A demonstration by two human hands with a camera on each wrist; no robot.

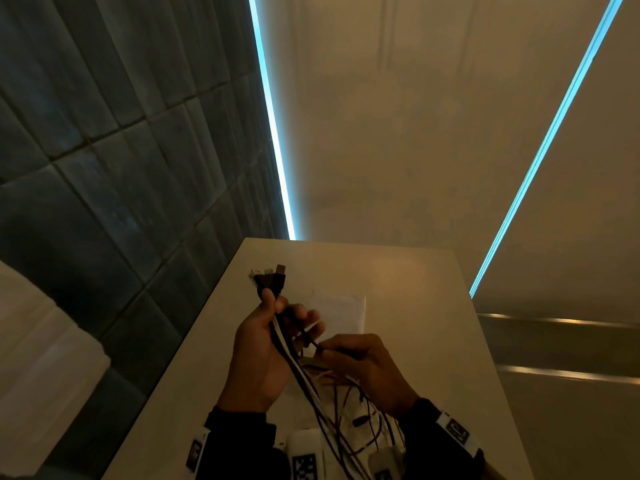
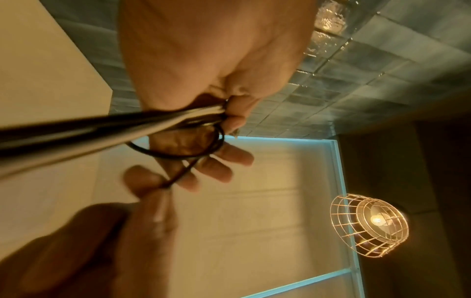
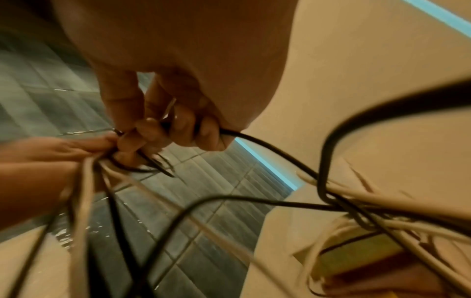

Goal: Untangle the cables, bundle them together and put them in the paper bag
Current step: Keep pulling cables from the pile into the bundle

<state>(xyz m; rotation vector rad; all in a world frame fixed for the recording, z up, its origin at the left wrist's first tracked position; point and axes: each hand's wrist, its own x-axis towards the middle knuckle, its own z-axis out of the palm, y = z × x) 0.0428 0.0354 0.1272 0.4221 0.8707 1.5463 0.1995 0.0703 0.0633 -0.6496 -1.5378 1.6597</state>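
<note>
Above the pale table (image 1: 398,271), the left hand (image 1: 263,355) grips a bundle of black and white cables (image 1: 298,372), fingers curled round it; plug ends (image 1: 273,275) point away, long axis running toward the person. The right hand (image 1: 363,365) pinches one thin black cable (image 1: 310,337). A white paper bag (image 1: 341,311) lies flat behind.

Lighting: dim, warm amber. Sources: caged bulb lamp (image 2: 369,225); cyan light strips (image 1: 272,123) left and right. Glare on wall tiles (image 2: 328,24). Wrist views motion-blurred; straight lines bowed at edges.
</note>
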